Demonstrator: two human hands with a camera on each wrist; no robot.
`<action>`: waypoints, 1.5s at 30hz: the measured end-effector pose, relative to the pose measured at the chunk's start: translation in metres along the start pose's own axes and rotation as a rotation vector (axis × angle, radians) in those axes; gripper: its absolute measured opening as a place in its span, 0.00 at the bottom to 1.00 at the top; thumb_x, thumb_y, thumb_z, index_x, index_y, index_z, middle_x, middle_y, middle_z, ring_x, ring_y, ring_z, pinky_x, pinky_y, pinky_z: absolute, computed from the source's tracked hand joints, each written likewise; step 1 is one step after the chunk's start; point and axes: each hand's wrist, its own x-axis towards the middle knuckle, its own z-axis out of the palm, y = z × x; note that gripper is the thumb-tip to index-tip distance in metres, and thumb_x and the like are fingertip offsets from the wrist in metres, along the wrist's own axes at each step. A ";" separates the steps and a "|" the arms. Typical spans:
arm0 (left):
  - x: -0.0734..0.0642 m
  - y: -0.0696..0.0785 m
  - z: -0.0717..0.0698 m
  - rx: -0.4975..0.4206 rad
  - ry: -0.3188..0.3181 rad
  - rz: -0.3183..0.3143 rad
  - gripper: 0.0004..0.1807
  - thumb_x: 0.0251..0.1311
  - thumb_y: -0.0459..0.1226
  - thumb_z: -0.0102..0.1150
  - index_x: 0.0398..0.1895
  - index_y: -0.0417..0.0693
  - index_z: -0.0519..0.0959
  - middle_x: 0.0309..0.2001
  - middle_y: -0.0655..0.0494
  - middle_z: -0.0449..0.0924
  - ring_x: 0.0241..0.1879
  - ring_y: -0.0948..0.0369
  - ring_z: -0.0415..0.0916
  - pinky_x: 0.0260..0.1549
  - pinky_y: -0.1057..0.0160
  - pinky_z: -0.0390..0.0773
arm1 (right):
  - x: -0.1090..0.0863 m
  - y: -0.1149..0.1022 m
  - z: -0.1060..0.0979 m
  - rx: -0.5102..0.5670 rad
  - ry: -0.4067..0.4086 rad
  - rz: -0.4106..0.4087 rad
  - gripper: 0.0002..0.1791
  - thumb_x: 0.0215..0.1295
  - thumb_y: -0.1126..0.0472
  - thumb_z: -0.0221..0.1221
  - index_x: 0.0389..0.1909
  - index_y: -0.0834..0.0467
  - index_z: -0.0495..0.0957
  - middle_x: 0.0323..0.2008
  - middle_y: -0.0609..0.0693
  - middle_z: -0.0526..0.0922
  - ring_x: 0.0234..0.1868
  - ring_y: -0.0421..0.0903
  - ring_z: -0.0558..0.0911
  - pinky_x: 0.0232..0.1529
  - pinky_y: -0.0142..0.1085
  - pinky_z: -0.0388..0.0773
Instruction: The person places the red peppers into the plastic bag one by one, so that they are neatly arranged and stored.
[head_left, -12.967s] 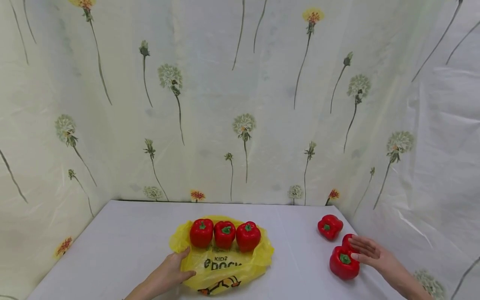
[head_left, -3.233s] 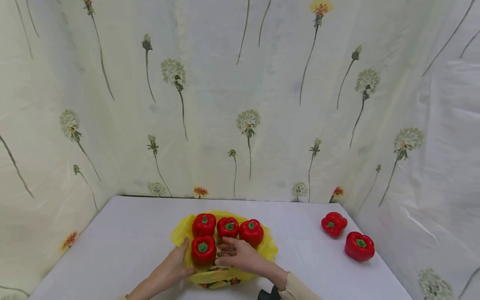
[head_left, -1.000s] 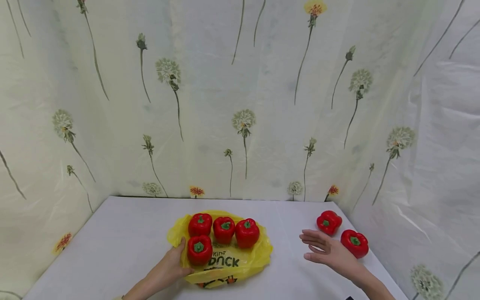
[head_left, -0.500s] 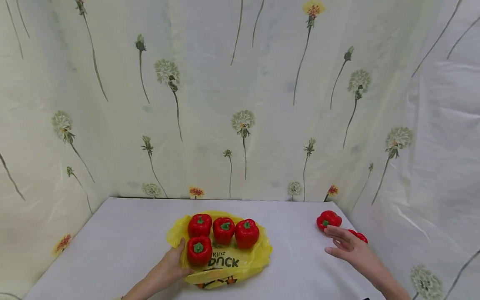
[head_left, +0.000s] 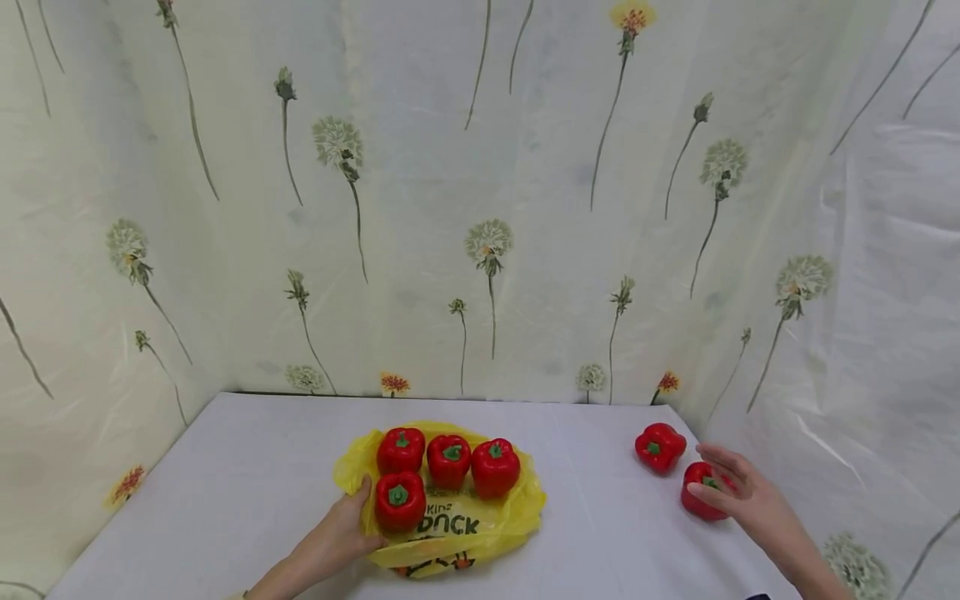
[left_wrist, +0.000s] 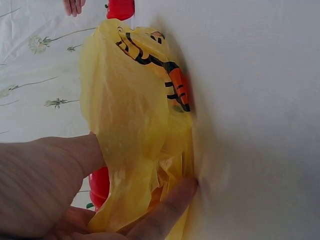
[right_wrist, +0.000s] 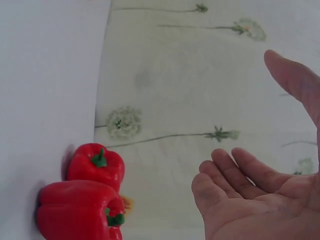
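Observation:
My left hand (head_left: 341, 529) holds the left rim of a yellow plastic bag (head_left: 495, 525), thumb on the inner side and fingers outside. In the left wrist view the thin bag (left_wrist: 132, 100) hangs between thumb and fingers. Several red bell peppers (head_left: 495, 468) with green stems sit upright on it: three in a back row and one bell pepper (head_left: 400, 502) in front at the left. At the right, my right hand (head_left: 757, 504) hovers with spread fingers, overlapping the nearer bell pepper (head_left: 694, 498); its palm (right_wrist: 270, 210) holds nothing in the right wrist view.
Another red bell pepper (head_left: 660, 448) lies just behind the nearer one, close to the table's right edge. The white table (head_left: 262, 475) meets a pale curtain (head_left: 420, 250) printed with dandelions at the back and sides.
A bell pepper from the right group has gone into the bag's front left. Over the last second my right hand has moved rightward to the nearer remaining pepper. My left hand stays at the bag.

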 end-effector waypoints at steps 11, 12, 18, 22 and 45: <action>-0.001 0.001 0.000 -0.003 0.003 -0.004 0.54 0.41 0.33 0.76 0.68 0.19 0.52 0.66 0.25 0.60 0.66 0.35 0.61 0.59 0.41 0.68 | 0.008 0.018 -0.019 -0.053 0.080 0.052 0.63 0.57 0.33 0.60 0.76 0.60 0.32 0.74 0.72 0.34 0.72 0.73 0.41 0.60 0.62 0.64; -0.001 0.001 0.000 0.002 0.001 -0.007 0.54 0.41 0.33 0.76 0.67 0.19 0.53 0.66 0.25 0.61 0.66 0.35 0.61 0.59 0.41 0.68 | 0.009 0.021 -0.020 -0.056 0.083 0.066 0.64 0.57 0.33 0.60 0.76 0.60 0.30 0.74 0.71 0.32 0.72 0.73 0.40 0.60 0.63 0.62; -0.001 0.002 0.001 -0.003 -0.017 -0.033 0.55 0.42 0.34 0.76 0.68 0.20 0.52 0.66 0.26 0.61 0.66 0.36 0.61 0.59 0.42 0.69 | 0.015 0.035 -0.025 -0.065 0.092 0.123 0.66 0.56 0.31 0.59 0.75 0.62 0.27 0.73 0.72 0.28 0.71 0.75 0.37 0.59 0.66 0.62; 0.000 0.001 0.001 -0.007 -0.018 -0.032 0.55 0.42 0.34 0.76 0.68 0.20 0.51 0.66 0.26 0.61 0.66 0.36 0.61 0.58 0.42 0.70 | 0.019 0.042 -0.027 -0.068 0.094 0.140 0.65 0.58 0.31 0.57 0.74 0.64 0.27 0.72 0.73 0.29 0.71 0.74 0.37 0.61 0.66 0.59; 0.002 0.000 0.003 0.000 -0.018 -0.047 0.55 0.42 0.34 0.76 0.69 0.21 0.52 0.67 0.27 0.59 0.66 0.38 0.62 0.56 0.45 0.74 | 0.047 0.082 -0.006 0.003 0.052 0.175 0.68 0.55 0.34 0.63 0.73 0.70 0.30 0.71 0.76 0.40 0.69 0.73 0.46 0.64 0.62 0.58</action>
